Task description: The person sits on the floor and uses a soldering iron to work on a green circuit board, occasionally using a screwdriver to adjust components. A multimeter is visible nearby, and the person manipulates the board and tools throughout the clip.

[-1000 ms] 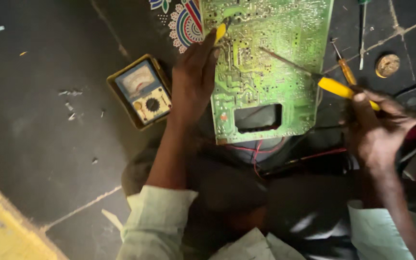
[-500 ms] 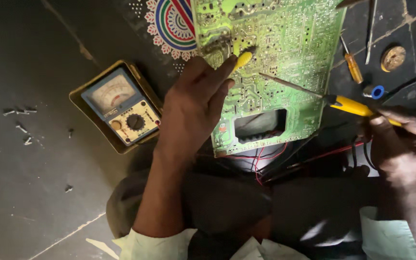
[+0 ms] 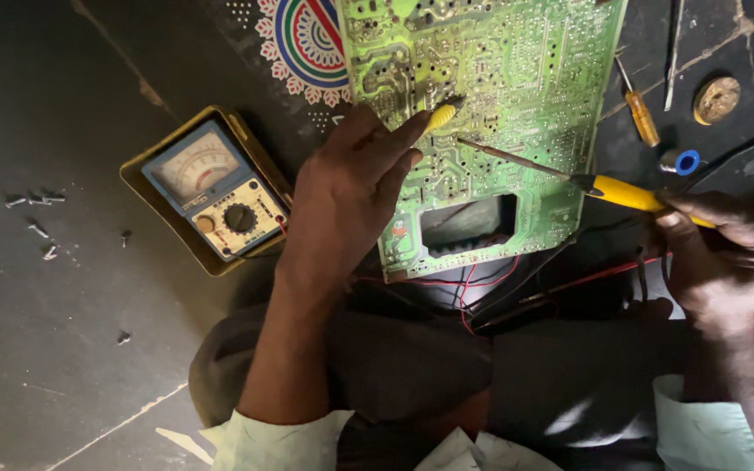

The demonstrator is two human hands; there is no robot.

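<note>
Head view, looking straight down over my lap. My left hand [image 3: 351, 196] rests on the near-left part of a green circuit board [image 3: 517, 78], fingers closed narrowly around a short yellow-tipped probe [image 3: 441, 114] that pokes out past the fingertips and touches the board's solder side. My right hand [image 3: 726, 262] sits off the board's right edge, closed around the yellow handle of a soldering iron [image 3: 569, 174]. The iron's long axis runs from that hand up and leftward, and its thin metal tip lands on the board just right of the probe tip. So the 2 tips nearly meet, and the left hand is the nearer one to that spot.

Left of the left hand, close beside the wrist, lies an analog multimeter [image 3: 211, 187] in a yellow case, dial up. Beyond the right hand lie an orange-handled screwdriver [image 3: 639, 109] and a round metal tin [image 3: 716, 98]. Red and black wires [image 3: 473, 283] trail from under the board's near edge.
</note>
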